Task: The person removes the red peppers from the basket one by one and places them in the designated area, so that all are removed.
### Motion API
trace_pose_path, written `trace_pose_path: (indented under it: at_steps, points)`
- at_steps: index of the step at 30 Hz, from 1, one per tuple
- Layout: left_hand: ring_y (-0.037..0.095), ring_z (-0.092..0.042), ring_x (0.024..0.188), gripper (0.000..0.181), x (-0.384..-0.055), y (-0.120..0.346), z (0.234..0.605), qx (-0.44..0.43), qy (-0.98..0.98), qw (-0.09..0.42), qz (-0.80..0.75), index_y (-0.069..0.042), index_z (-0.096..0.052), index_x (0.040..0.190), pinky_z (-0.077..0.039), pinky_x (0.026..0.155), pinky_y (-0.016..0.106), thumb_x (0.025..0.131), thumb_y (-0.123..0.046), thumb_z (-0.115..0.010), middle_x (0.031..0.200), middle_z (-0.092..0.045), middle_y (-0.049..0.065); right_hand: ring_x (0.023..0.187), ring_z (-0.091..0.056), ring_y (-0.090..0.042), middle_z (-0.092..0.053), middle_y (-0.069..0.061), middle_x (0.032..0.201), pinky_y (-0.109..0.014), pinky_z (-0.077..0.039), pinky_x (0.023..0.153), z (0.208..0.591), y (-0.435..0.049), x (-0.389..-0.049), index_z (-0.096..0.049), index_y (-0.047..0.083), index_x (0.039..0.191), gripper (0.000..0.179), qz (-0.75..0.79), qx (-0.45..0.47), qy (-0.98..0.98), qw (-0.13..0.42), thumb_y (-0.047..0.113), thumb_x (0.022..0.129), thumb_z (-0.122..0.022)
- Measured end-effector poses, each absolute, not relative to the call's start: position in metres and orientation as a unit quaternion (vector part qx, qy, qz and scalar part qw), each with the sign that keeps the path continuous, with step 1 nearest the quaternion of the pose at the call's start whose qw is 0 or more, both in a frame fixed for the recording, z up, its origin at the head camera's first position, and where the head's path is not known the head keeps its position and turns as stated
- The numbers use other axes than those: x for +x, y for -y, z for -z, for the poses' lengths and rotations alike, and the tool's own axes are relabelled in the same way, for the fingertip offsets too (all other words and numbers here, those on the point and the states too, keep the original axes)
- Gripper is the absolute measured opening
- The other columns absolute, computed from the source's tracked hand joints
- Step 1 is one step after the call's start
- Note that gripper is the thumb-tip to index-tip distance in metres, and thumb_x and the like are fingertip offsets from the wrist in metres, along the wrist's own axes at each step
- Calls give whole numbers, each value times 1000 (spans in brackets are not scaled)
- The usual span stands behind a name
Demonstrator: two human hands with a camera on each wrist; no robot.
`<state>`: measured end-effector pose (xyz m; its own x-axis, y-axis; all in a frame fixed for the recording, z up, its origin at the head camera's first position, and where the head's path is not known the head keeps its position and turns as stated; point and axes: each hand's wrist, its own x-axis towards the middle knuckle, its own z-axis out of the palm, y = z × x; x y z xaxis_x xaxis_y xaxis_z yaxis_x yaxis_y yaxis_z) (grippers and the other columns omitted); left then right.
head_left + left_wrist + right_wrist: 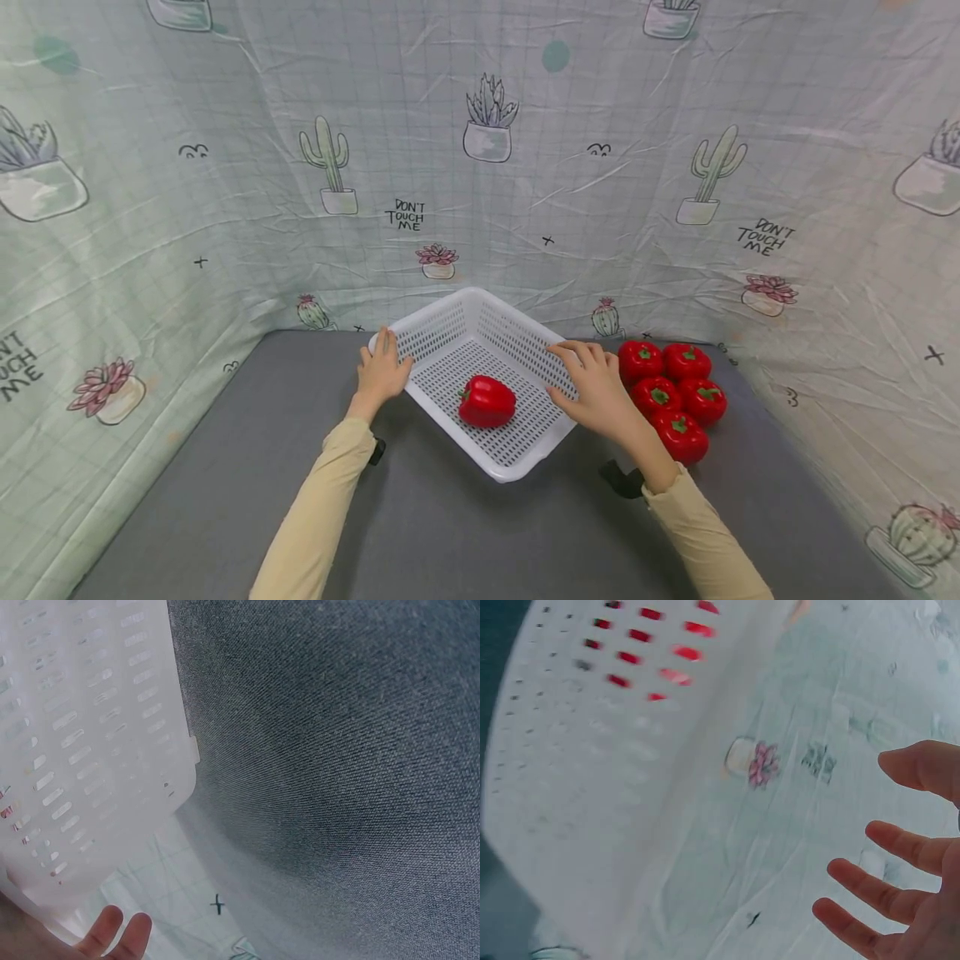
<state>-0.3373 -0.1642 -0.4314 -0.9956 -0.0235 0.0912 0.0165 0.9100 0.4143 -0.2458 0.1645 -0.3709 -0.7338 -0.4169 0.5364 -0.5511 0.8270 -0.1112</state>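
A white perforated plastic basket (517,333) stands with one corner toward me. Inside it a red bell pepper (487,402) lies on its side, its green stem to the left. My left hand (382,371) rests at the basket's left corner, thumb spread over the rim; two of its fingers (129,937) stick out straight past the basket wall in the left wrist view. Over the basket's right corner hovers my right hand (600,396), its fingers spread and holding nothing. The right wrist view shows those fingers (874,892) apart from the basket wall (592,765).
Several red bell peppers (680,437) sit in a cluster on the grey table (247,467), just right of my right hand. A hanging cloth (540,217) printed with cacti rises behind the table and along both sides.
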Motion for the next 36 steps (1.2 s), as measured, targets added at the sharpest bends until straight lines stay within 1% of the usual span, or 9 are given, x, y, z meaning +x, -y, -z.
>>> trace_pose_path:
  at_steps: [10, 18, 23, 28, 33, 36]
  points:
    - [48, -15, 124, 66, -337, 165, 429, 3, 976, 44, 213, 2, -8, 142, -25, 92, 63, 92, -33, -33, 150, -2, 15, 107, -43, -28, -51, -10, 120, -53, -31, 87, 342, -130, -270, -49, 15, 124, 50, -77, 328, 914, 224, 30, 79, -63]
    - [47, -15, 125, 66, -337, 164, 431, 8, 976, 42, 213, 1, -8, 143, -25, 93, 64, 92, -34, -33, 151, -2, 14, 106, -44, -25, -53, -6, 116, -50, -32, 86, 324, -104, -295, -50, 17, 123, 44, -44, 385, 893, 228, 29, 83, -60]
    - [47, -15, 125, 66, -337, 163, 431, 11, 977, 41, 210, 1, -8, 143, -25, 93, 63, 92, -34, -33, 151, 0, 14, 103, -45, -22, -55, -4, 112, -48, -32, 88, 328, -89, -314, -53, 17, 118, 36, 12, 452, 862, 228, 29, 84, -57]
    - [47, -13, 126, 66, -338, 163, 432, 5, 976, 42, 215, 0, -7, 143, -24, 94, 63, 92, -35, -33, 151, 1, 14, 96, -48, -18, -58, -1, 105, -43, -35, 87, 342, -82, -332, -56, 18, 111, 29, 84, 503, 823, 251, 31, 85, -55]
    - [47, -13, 126, 67, -339, 163, 433, 1, 975, 41, 217, 0, -7, 143, -24, 93, 64, 92, -35, -33, 151, 2, 14, 93, -49, -18, -59, -1, 102, -41, -36, 87, 356, -77, -344, -57, 16, 106, 27, 119, 548, 784, 266, 31, 84, -57]
    - [47, -12, 126, 67, -339, 164, 434, 7, 975, 40, 218, 0, -6, 143, -23, 94, 64, 92, -35, -33, 151, 2, 13, 92, -48, -18, -58, -1, 100, -39, -36, 85, 362, -74, -348, -56, 16, 104, 25, 146, 570, 758, 281, 33, 85, -55]
